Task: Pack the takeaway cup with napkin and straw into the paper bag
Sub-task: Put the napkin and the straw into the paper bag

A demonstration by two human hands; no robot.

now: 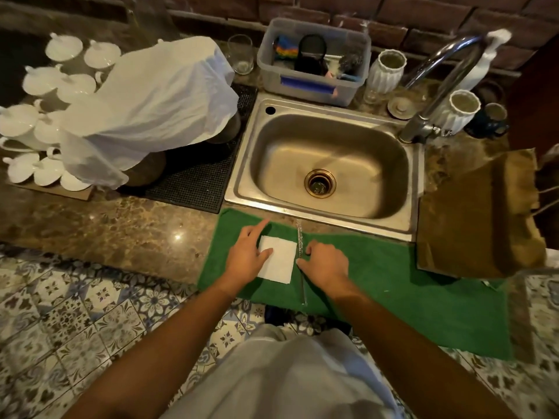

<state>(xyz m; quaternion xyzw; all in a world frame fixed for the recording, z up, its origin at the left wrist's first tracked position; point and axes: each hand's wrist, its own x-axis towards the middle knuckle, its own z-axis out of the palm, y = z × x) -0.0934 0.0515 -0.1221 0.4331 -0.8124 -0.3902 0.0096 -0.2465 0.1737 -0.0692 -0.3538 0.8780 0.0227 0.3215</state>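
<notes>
Standing at the far left of the marble worktop [99,219], white teacups [45,128] cluster beside a thin white plastic bag [157,98] draped over dark round objects on a black ribbed mat [196,173]. Nearer the person, a green towel [393,285] lies over the worktop's front edge. On it, the left hand [246,255] rests with a loose, wide grip: the index finger points forward, the thumb presses the left part of a folded white napkin [279,260], and nothing is pinched. Just right of the napkin lies a clear straw [300,246], running away from the person toward the sink. The right hand [323,261] touches the straw with curled fingertips [302,261]; whether its grip actually pinches the straw cannot be told. Behind the towel sits a steel sink [302,122] with a curved tap [435,83], a grey plastic tub [314,83] of cleaning things and white ribbed jars [387,74] behind it. At the right, a brown paper bag [478,219] lies flat, its near corner on the towel, well apart from both hands.
</notes>
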